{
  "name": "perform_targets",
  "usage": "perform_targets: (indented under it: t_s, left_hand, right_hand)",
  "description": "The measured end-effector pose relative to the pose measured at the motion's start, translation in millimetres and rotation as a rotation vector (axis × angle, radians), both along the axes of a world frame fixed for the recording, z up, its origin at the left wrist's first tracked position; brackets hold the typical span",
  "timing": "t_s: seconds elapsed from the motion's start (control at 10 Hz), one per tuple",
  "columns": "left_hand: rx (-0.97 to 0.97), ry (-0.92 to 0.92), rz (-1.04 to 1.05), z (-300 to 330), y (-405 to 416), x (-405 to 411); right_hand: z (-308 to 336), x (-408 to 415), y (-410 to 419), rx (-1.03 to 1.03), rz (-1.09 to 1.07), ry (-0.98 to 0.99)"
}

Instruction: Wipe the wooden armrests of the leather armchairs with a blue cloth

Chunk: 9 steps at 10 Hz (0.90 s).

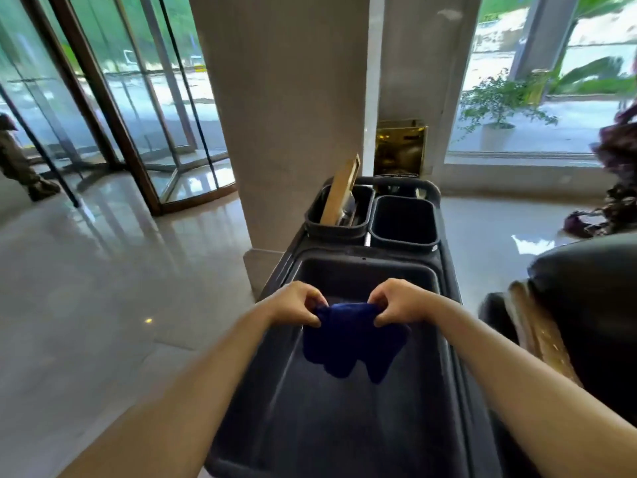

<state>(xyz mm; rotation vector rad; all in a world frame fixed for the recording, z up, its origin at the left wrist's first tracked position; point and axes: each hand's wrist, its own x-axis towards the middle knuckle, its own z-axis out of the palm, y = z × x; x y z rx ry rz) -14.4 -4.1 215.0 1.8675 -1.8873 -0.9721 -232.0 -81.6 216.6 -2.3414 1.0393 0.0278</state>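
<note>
A dark blue cloth (351, 343) hangs between both hands above the big tub of a black cleaning cart (448, 281). My left hand (298, 303) pinches its upper left corner and my right hand (396, 301) pinches its upper right corner. The cloth droops in folds below my fingers. At the right edge stands a dark leather armchair (586, 284), its wooden armrest (537, 336) running along the near side, apart from my hands.
Two small black bins (403, 219) sit at the cart's far end, one holding a wooden-handled tool (339, 191). A stone pillar (286, 115) rises just behind the cart. A revolving glass door (113, 98) and a person's legs (20, 160) are at left; potted plants (496, 108) at right.
</note>
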Motion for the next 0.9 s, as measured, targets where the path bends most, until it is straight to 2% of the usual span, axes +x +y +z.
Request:
perform_targets:
  t_s: [0.2,0.5,0.7,0.9]
  left_hand:
    - [0.129,-0.018,-0.117,-60.3,-36.1,7.9]
    - [0.243,-0.033,-0.134,-146.7,-48.2,5.4]
    - [0.246,-0.008,-0.099,-165.4,-51.2,5.9]
    - [0.241,0.045,-0.03,-153.1,-58.3,10.3]
  right_hand:
    - [-57.5,7.3,-3.4,0.083,-0.153,0.066]
    - [-138.0,8.8,-12.8,0.191,-0.21,0.184]
    - [-156.4,10.3,-20.0,0.194,-0.227,0.194]
    - [-146.3,11.0,-27.1,0.215,-0.256,0.161]
